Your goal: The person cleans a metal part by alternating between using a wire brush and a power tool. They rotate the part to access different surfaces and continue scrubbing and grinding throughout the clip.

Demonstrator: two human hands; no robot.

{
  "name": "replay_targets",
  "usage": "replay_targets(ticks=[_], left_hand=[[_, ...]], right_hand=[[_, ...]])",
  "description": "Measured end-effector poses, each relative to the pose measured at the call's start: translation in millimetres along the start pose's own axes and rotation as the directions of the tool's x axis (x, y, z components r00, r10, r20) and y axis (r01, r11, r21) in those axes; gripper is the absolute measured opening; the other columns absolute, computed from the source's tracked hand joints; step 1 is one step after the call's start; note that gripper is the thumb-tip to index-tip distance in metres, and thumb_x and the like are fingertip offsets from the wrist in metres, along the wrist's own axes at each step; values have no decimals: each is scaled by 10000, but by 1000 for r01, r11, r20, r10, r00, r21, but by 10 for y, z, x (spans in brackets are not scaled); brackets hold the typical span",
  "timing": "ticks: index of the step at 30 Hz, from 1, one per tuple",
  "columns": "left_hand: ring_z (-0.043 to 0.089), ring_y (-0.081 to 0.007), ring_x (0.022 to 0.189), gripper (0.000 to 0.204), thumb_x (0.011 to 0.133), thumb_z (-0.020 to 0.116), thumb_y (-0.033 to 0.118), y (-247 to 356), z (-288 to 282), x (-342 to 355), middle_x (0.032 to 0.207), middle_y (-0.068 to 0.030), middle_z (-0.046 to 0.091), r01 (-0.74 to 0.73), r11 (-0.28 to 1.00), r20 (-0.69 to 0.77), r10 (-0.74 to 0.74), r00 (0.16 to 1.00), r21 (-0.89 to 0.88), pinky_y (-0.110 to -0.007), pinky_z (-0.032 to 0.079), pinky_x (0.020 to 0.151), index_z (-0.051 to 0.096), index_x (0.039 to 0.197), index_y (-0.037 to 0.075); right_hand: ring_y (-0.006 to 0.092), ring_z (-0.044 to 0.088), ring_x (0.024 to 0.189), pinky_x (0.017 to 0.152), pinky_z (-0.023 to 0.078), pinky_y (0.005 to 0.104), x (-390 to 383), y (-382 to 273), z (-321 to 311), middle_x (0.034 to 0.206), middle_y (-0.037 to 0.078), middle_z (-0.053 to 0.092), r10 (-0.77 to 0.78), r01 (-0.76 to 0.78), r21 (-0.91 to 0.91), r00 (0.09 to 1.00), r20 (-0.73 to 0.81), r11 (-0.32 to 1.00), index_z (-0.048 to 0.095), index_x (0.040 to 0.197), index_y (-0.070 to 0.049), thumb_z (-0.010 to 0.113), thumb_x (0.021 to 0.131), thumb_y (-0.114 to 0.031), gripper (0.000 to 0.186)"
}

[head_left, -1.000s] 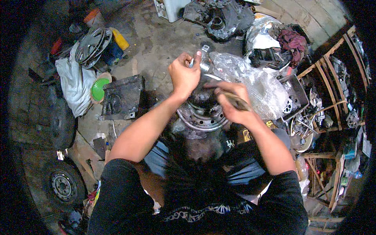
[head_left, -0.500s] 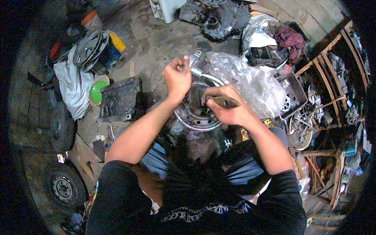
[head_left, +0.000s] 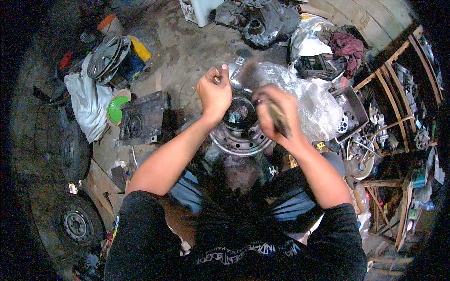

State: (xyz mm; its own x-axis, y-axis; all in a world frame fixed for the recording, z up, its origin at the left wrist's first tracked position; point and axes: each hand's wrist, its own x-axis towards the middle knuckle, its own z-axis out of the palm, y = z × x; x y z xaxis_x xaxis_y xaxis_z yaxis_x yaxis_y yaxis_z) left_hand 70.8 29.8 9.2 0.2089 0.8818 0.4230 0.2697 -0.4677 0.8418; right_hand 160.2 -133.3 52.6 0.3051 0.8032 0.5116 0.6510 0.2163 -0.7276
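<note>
My left hand (head_left: pixel 215 93) is closed around a silver metal part (head_left: pixel 236 71) that has a small holed lug at its far end. In my right hand (head_left: pixel 281 112) is a paintbrush (head_left: pixel 280 121), its wooden handle slanting back over the hand. Motion smears the bristle end, which is beside the metal part. Below and between both hands is a round container (head_left: pixel 240 113) of dark liquid. It sits inside a steel wheel rim (head_left: pixel 241 149), in front of my knees. My hands hide part of the rim.
Bubble wrap (head_left: pixel 304 100) lies right of the rim, near a metal box (head_left: pixel 352 112) of parts. A black metal plate (head_left: pixel 143 118) and a green dish (head_left: pixel 118 109) are on the left. Beyond stands a gearbox housing (head_left: pixel 258 23). Shelves (head_left: pixel 389 93) line the right; a tyre (head_left: pixel 77 225) lies lower left.
My right hand has lifted the paintbrush out of the round container and swung it up and right to the metal part. My left hand has shifted slightly with the part.
</note>
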Motion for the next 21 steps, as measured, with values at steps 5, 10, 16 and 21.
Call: replay_targets(ticks=[5, 10, 16, 21], left_hand=[[458, -311, 475, 465, 930, 653, 311, -189, 26, 46, 543, -189, 511, 95, 995, 3, -95, 995, -31, -463, 382, 553, 524, 616, -7], [498, -289, 518, 431, 942, 636, 300, -58, -1, 31, 581, -197, 553, 67, 998, 20, -67, 998, -7, -452, 398, 580, 572, 653, -13], [574, -175, 673, 415, 957, 632, 319, -126, 20, 207, 737, -121, 696, 373, 857, 90, -366, 926, -355, -364, 465, 686, 685, 799, -61], [640, -176, 728, 327, 957, 632, 286, -243, -87, 311, 824, -114, 714, 618, 543, 351, -518, 780, -569, -355, 502, 643, 689, 883, -27]], right_hand=[[384, 629, 726, 661, 496, 429, -100, 54, 166, 808, 177, 649, -200, 195, 47, 960, 194, 980, 610, 951, -23, 635, 769, -43, 184], [410, 626, 765, 690, 503, 455, 13, 20, 64, 828, 202, 628, -60, 58, -55, 998, -35, 997, 616, 914, -26, 628, 772, -69, 149], [356, 631, 916, 841, 513, 437, -326, 237, 188, 902, 164, 669, -35, 24, 34, 930, 365, 999, 678, 1104, -79, 746, 804, -165, 319], [275, 681, 973, 867, 519, 386, 33, 122, -210, 1078, 190, 705, 284, -286, -24, 933, 222, 958, 638, 1237, -7, 682, 916, -236, 396]])
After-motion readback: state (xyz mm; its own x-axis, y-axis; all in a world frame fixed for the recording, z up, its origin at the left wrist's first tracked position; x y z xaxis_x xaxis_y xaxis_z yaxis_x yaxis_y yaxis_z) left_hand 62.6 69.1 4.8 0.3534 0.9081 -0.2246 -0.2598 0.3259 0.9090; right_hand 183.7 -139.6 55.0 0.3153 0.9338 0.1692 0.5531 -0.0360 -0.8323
